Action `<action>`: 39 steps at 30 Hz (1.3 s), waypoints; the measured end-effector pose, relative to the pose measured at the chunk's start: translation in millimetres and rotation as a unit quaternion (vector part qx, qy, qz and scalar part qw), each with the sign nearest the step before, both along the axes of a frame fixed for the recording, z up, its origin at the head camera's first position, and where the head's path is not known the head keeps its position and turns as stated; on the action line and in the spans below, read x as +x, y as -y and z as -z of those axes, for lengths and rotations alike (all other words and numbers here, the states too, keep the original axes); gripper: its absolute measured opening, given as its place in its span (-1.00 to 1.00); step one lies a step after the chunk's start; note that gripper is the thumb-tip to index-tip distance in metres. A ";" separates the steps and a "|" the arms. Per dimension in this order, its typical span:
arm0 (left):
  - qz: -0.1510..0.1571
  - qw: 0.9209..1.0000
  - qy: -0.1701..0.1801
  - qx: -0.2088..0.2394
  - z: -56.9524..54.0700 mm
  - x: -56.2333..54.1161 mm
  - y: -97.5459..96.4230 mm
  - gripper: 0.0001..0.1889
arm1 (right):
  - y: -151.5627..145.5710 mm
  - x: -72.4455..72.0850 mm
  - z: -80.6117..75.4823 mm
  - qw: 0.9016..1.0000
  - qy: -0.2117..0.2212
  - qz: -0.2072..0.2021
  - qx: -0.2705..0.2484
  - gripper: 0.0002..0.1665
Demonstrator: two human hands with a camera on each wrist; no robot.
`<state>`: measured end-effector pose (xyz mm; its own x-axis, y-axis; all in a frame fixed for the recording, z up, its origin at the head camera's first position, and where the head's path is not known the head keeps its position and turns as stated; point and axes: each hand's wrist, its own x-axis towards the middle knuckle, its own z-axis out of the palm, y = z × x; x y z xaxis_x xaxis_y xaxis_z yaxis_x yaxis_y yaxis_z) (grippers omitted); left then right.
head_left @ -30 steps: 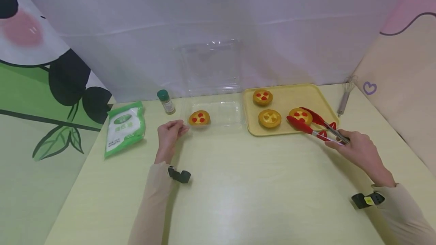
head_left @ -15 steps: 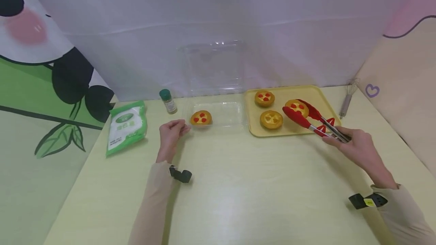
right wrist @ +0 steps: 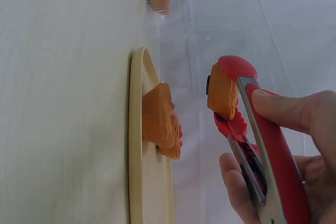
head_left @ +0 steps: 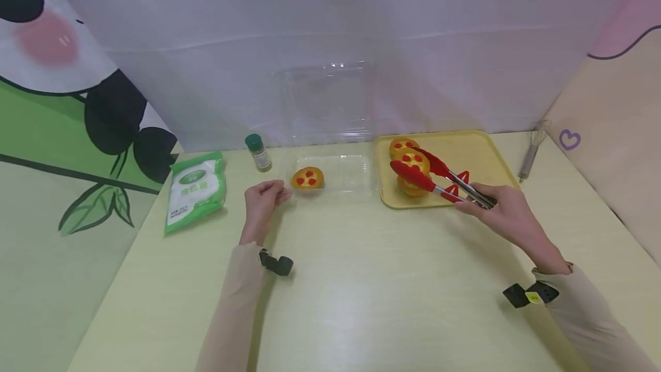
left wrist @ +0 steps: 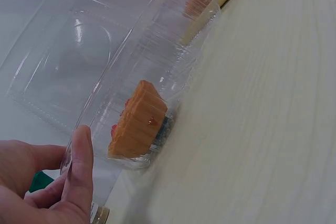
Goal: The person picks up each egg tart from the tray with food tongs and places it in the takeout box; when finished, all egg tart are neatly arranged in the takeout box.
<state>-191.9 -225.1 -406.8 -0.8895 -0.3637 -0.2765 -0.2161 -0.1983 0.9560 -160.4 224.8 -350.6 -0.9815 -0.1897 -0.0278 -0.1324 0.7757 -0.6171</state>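
My left hand [head_left: 261, 202] pinches the rim of a clear plastic clamshell box [head_left: 351, 172] at its near left corner. The box's lid [left wrist: 65, 56] stands raised at the back. One tart with red toppings [head_left: 307, 178] sits in the box's left side. On the right, my right hand [head_left: 508, 214] grips red-tipped metal tongs [head_left: 410, 175]. Between the tong tips is a tart with red pieces [right wrist: 222, 92], lifted above the yellow tray [head_left: 465, 157]. Two more tarts lie on the tray; the held one partly covers them in the head view.
Left of the box stands a small green-capped jar [head_left: 258, 154]. A green-and-white bag [head_left: 196, 191] lies farther left. Beyond the tray's right side is a whisk [head_left: 531, 154]. A cloth backdrop [head_left: 232, 73] rises along the table's back edge.
My right hand has raised the tart off the tray with the tongs and carried it left, over the other tarts. My left hand stays at the box corner.
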 end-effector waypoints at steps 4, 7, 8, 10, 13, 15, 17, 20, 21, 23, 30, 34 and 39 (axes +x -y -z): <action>-0.001 1.000 0.001 -0.002 -2.8 0.3 -1.3 -0.64 | 17.5 -6.8 -3.6 1.000 -0.005 -0.024 -0.005 -0.13; -0.002 1.000 0.006 -0.002 -3.8 0.7 -1.7 -0.64 | 31.5 -13.3 -5.0 0.999 -0.019 -0.043 -0.005 -0.18; -0.002 1.000 0.006 -0.001 -3.9 0.9 -1.7 -0.64 | 36.1 -15.9 -5.0 0.999 -0.020 -0.050 -0.005 -0.19; -0.002 1.000 0.005 -0.001 -4.1 1.1 -1.7 -0.64 | 46.2 -21.3 -5.1 0.998 -0.020 -0.060 -0.005 -0.20; -0.001 1.000 0.002 -0.002 -3.9 1.6 -2.0 -0.64 | 61.7 -30.1 -4.7 0.997 -0.010 -0.074 -0.012 -0.21; 0.000 1.000 -0.002 0.000 -4.1 1.6 -2.2 -0.63 | 72.6 -35.9 -4.5 0.996 -0.006 -0.082 -0.021 -0.22; 0.000 1.000 -0.001 -0.001 -4.7 1.5 -2.6 -0.64 | 83.3 -41.3 -4.9 0.996 0.000 -0.089 -0.031 -0.25; 0.000 1.000 0.004 -0.003 -5.9 1.7 -3.6 -0.65 | 97.6 -47.8 -6.7 0.995 0.008 -0.094 -0.038 -0.28; 0.001 1.000 0.006 -0.006 -6.2 2.1 -3.6 -0.65 | 102.0 -49.7 -7.4 0.995 0.013 -0.094 -0.040 -0.28; -0.001 1.000 0.009 -0.010 -6.8 2.7 -3.7 -0.66 | 110.6 -53.1 -9.0 0.994 0.018 -0.096 -0.041 -0.28; 0.002 1.000 0.013 -0.012 -5.4 5.0 -4.5 -0.62 | 133.3 -64.1 -6.2 0.992 0.012 -0.112 -0.053 -0.53; 0.005 1.000 0.011 -0.009 -5.2 4.8 -4.0 -0.60 | 144.2 -70.2 -3.9 0.993 0.014 -0.104 -0.049 -0.61; 0.000 1.000 0.004 -0.007 -3.6 3.3 -4.3 -0.62 | 156.0 -75.6 -3.1 0.994 0.030 -0.097 -0.039 -0.59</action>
<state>-188.6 -220.8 -403.3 -0.8871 -0.3679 -0.2788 -0.2237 -0.1857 0.9568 -236.1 68.9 -347.5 -0.9235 -0.3783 -0.0639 -0.2349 0.6891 -0.6856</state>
